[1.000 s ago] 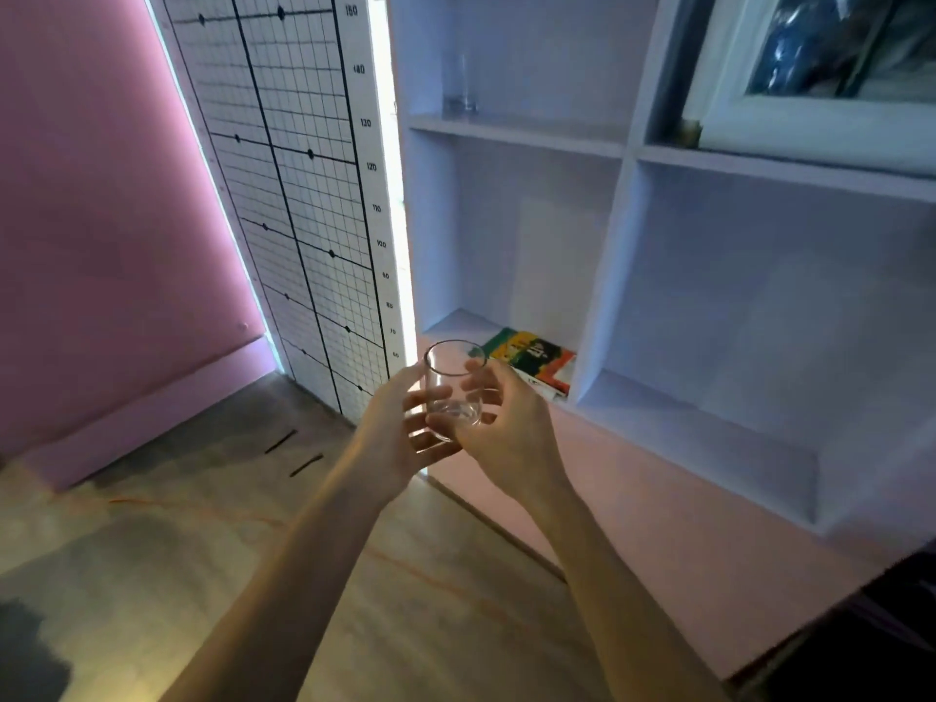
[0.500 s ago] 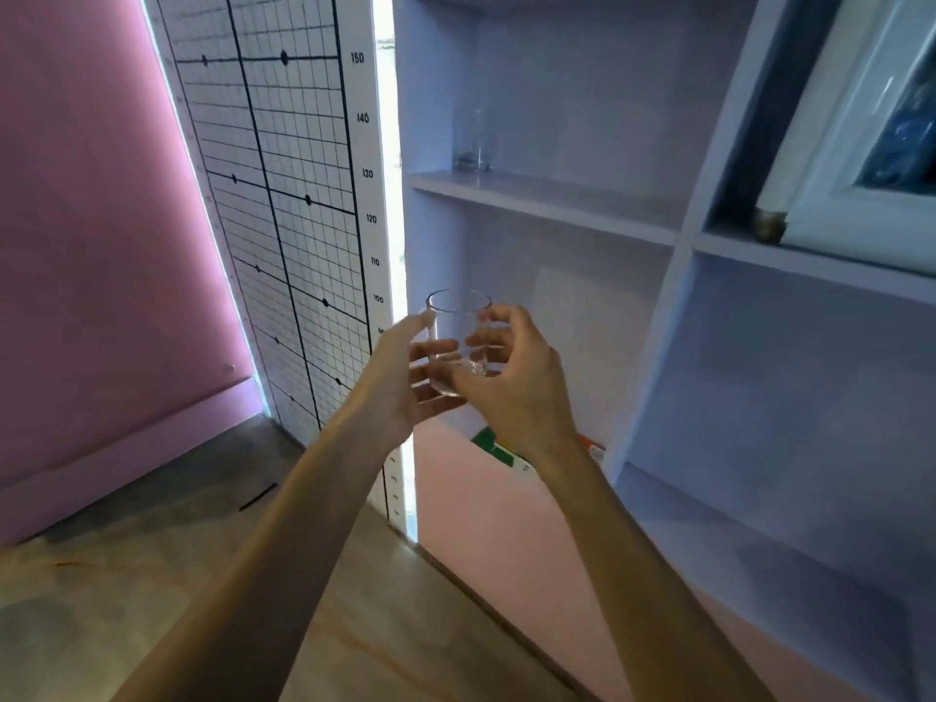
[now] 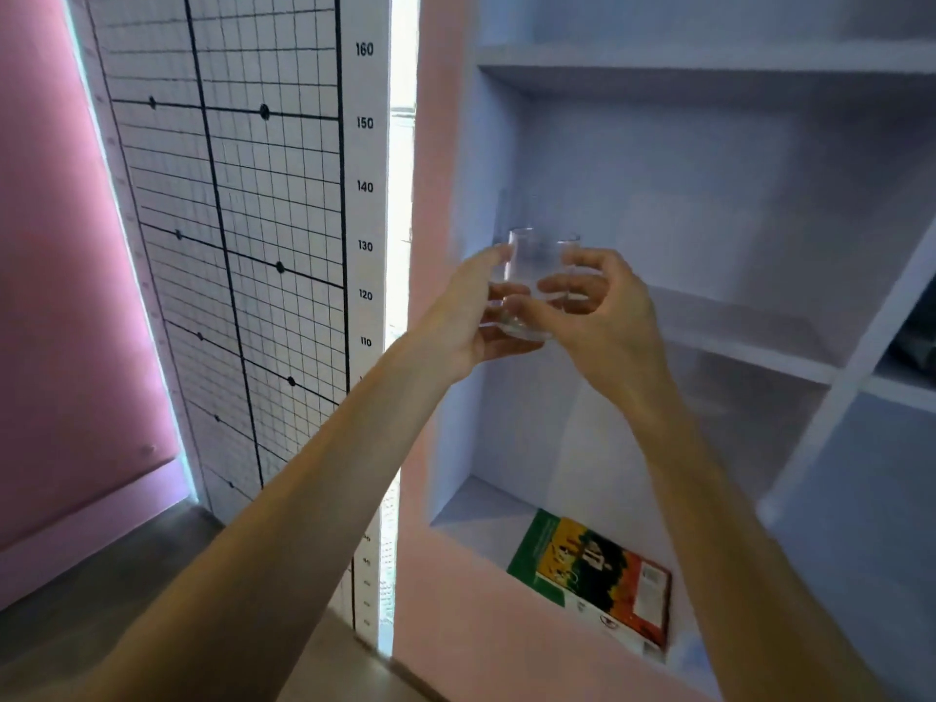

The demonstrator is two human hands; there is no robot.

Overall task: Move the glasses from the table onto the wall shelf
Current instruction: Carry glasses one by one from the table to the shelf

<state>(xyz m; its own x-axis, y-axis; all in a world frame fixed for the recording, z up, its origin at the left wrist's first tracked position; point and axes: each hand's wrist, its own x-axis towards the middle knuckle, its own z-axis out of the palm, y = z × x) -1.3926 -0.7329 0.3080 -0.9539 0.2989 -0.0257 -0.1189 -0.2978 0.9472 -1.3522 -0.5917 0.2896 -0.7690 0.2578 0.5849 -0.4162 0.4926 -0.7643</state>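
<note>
Now the wall shelf [image 3: 749, 342] fills the right half of view, closer than a second ago. Gridded height chart [image 3: 243, 235] at 10 o'clock, pink wall beyond it. Both arms have risen from waist level. Left hand [image 3: 471, 316] and right hand [image 3: 602, 311] cup one clear glass [image 3: 527, 276] between curled fingers, upright, in front of the middle shelf board at 12 o'clock. Book [image 3: 592, 570] lies flat in the lower compartment, 5 o'clock.

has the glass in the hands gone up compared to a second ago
Yes. The glass, gripped by the left hand and right hand, has risen from the book's compartment to the shelf board above.
</note>
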